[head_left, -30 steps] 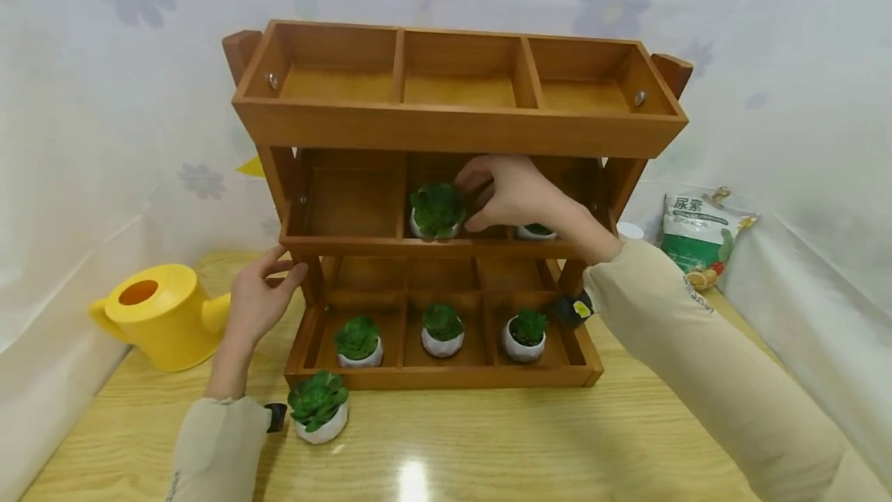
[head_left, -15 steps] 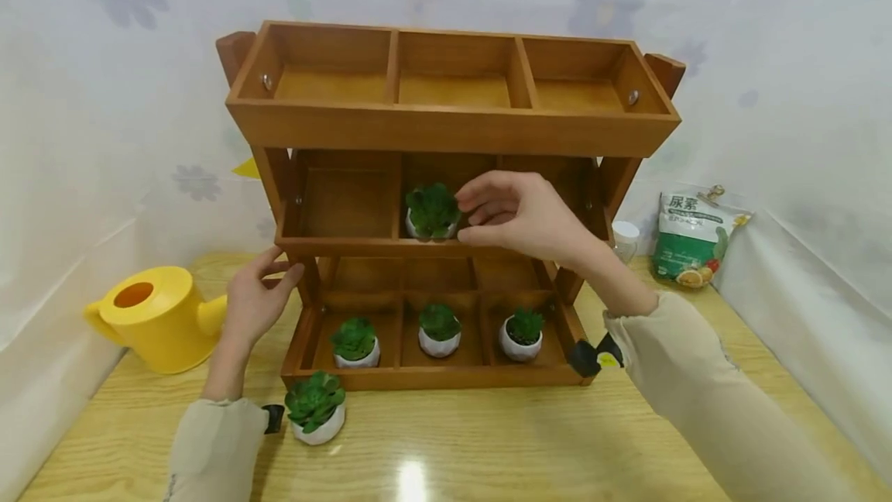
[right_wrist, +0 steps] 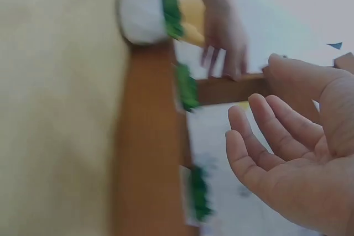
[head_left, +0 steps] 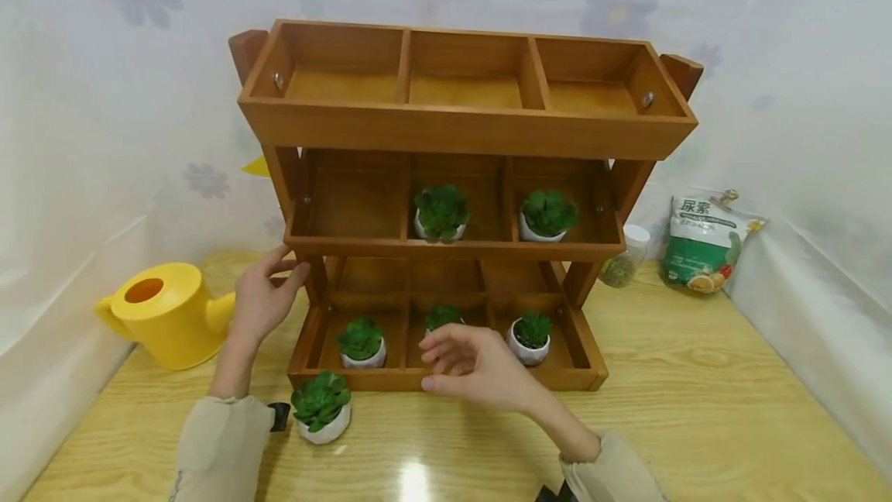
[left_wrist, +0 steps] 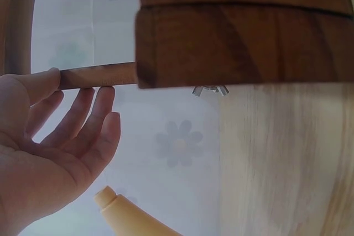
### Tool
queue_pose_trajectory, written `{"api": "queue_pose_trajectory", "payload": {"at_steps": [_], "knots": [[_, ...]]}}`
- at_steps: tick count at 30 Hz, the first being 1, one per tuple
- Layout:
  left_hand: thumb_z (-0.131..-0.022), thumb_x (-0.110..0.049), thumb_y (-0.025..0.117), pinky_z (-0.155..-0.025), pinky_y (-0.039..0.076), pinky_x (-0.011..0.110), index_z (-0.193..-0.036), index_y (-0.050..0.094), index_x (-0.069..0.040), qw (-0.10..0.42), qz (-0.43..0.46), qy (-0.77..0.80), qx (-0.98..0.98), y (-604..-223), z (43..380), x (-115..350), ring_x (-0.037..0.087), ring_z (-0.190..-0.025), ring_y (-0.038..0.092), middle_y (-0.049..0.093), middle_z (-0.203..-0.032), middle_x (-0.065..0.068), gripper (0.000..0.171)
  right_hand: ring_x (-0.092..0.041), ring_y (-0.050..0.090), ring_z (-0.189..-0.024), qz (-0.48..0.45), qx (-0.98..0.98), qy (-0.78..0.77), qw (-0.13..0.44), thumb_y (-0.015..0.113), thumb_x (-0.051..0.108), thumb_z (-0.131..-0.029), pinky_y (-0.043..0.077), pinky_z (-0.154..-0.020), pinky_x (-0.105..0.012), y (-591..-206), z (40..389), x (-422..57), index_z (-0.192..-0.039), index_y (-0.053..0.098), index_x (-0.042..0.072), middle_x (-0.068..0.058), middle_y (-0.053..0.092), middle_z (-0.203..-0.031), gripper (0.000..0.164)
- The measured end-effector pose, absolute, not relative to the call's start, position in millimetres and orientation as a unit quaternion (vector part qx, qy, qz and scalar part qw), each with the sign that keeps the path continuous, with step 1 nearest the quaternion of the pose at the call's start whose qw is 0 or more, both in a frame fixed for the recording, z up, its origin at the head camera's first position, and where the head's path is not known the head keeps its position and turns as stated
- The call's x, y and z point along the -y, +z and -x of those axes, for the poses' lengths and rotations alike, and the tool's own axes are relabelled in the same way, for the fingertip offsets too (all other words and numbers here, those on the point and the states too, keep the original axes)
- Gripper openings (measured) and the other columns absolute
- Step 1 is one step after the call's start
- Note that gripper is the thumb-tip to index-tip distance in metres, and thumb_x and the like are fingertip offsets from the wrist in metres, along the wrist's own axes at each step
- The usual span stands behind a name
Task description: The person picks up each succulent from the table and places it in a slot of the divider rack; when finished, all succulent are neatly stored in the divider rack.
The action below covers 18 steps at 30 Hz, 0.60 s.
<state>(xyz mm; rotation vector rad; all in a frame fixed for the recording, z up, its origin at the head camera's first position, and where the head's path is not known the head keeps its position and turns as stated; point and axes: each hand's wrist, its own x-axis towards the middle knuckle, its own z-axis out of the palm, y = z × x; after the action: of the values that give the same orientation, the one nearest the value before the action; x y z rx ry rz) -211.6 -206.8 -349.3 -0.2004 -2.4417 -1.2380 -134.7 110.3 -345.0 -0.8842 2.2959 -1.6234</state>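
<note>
A three-tier wooden shelf (head_left: 446, 130) with divided boxes stands on the table. My left hand (head_left: 270, 293) holds its left side upright (left_wrist: 97, 75), thumb on one side and fingertips on the other. In front of the bottom tier my right hand (head_left: 481, 366) hovers with nothing in it, fingers loosely bent. It partly hides the succulent in the middle bottom compartment (head_left: 444, 317). Other potted succulents sit in the bottom left (head_left: 361, 343), bottom right (head_left: 530, 337), middle-tier centre (head_left: 441, 213) and middle-tier right compartments (head_left: 547, 215). One more potted succulent (head_left: 323, 407) stands on the table by the shelf's front left corner.
A yellow watering can (head_left: 167, 316) is left of the shelf, close to my left hand. Behind its right side stand a clear jar with a white lid (head_left: 625, 258) and a green-and-white bag (head_left: 705, 242) with a clip. Pale sheeting surrounds the table (head_left: 697, 378).
My right hand has withdrawn from the middle tier, down and towards me, leaving the succulents there in place. The middle-tier right succulent is now uncovered. My left hand stays on the upright.
</note>
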Motion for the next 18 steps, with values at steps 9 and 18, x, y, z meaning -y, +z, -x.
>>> {"api": "queue_pose_trajectory", "payload": {"at_steps": [9, 18], "knots": [[-0.098, -0.019, 0.056, -0.077, 0.054, 0.056, -0.140, 0.048, 0.000, 0.197, 0.072, -0.444, 0.871, -350, 214, 205, 0.047, -0.091, 0.065, 0.061, -0.116, 0.032, 0.047, -0.009, 0.065, -0.080, 0.274, -0.747, -0.589, 0.142, 0.075, 0.012, -0.083, 0.055, -0.072, -0.025, -387, 116, -75, -0.110, 0.065, -0.001, -0.018, 0.068, -0.100, 0.031], [-0.098, -0.018, 0.056, -0.077, 0.054, 0.056, -0.139, 0.048, 0.000, 0.203, 0.075, -0.441, 0.871, -351, 213, 207, 0.047, -0.091, 0.065, 0.061, -0.115, 0.032, 0.046, -0.006, 0.064, -0.075, 0.239, -0.759, -0.589, 0.141, 0.077, 0.009, -0.080, 0.053, -0.068, -0.020, -400, 114, -36, -0.109, 0.065, 0.001, -0.013, 0.068, -0.096, 0.032]]}}
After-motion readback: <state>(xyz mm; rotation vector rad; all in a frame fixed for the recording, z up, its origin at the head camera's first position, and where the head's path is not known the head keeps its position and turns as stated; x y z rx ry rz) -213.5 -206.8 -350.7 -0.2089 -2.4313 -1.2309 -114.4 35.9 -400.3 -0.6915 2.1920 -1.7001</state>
